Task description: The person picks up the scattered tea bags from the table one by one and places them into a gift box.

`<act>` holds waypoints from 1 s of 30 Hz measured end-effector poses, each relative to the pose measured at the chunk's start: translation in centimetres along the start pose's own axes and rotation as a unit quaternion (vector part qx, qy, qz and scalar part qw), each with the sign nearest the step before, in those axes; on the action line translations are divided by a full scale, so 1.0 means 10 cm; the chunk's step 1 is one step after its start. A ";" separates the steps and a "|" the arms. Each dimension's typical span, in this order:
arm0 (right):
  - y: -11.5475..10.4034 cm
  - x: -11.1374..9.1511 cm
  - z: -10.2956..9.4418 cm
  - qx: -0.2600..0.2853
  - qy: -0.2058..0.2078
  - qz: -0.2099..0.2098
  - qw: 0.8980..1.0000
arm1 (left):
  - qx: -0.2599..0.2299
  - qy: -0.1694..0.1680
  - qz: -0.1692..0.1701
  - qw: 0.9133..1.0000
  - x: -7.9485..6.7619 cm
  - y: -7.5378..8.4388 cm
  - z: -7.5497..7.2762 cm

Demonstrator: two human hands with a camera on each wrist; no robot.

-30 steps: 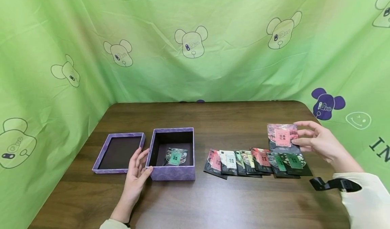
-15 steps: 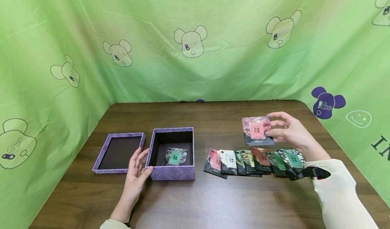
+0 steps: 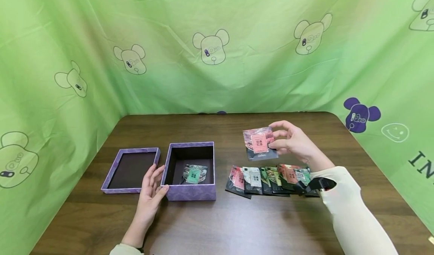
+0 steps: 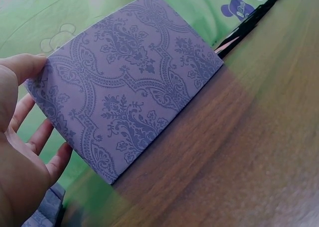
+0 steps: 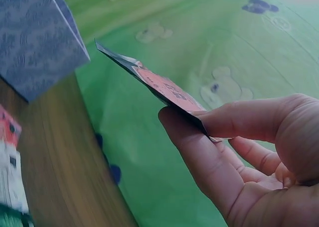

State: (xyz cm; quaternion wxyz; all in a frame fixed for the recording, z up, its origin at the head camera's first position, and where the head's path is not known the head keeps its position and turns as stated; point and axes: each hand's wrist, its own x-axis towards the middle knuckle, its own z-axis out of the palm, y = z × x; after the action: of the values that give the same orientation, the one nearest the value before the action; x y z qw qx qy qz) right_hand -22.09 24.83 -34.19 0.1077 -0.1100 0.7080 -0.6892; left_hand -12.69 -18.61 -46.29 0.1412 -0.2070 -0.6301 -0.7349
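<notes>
My right hand (image 3: 295, 144) pinches a pink-labelled tea packet (image 3: 259, 144) by its right edge, raised behind a row of tea packets. Close up in the right wrist view, thumb and forefinger clasp the same packet (image 5: 167, 90), seen nearly edge-on. A purple patterned box (image 3: 191, 193), with no lid on it, stands left of the row; one green-labelled tea packet (image 3: 194, 174) lies inside. My left hand (image 3: 149, 193) rests at the box's front left corner. In the left wrist view, its thumb touches the upper corner and its loosely extended fingers meet the side.
The purple lid (image 3: 112, 172) lies inside-up left of the box. Several overlapping tea packets (image 3: 253, 179) form a row on the brown wooden table (image 3: 230, 225), right of the box. A green printed curtain (image 3: 169, 85) hangs behind and at both sides.
My right hand has carried the pink-labelled tea packet leftward, from above the row's right end toward the box. My left hand and the box hold their places.
</notes>
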 end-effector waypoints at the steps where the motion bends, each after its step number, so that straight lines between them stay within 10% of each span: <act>1: 0.00 0.03 0.04 0.004 -0.001 0.002 1.000 | 0.001 0.000 -0.001 1.000 0.00 0.00 0.00; 30: 0.02 0.56 1.24 0.049 -0.067 0.013 0.996 | 0.008 0.002 -0.019 1.000 -0.01 0.03 0.01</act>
State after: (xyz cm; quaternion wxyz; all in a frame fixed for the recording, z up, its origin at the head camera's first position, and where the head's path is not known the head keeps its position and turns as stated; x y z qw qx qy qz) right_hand -23.68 11.32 -34.76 0.1696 -0.1413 0.6656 -0.7129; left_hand -12.45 -18.54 -46.04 0.1305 -0.1923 -0.6392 -0.7331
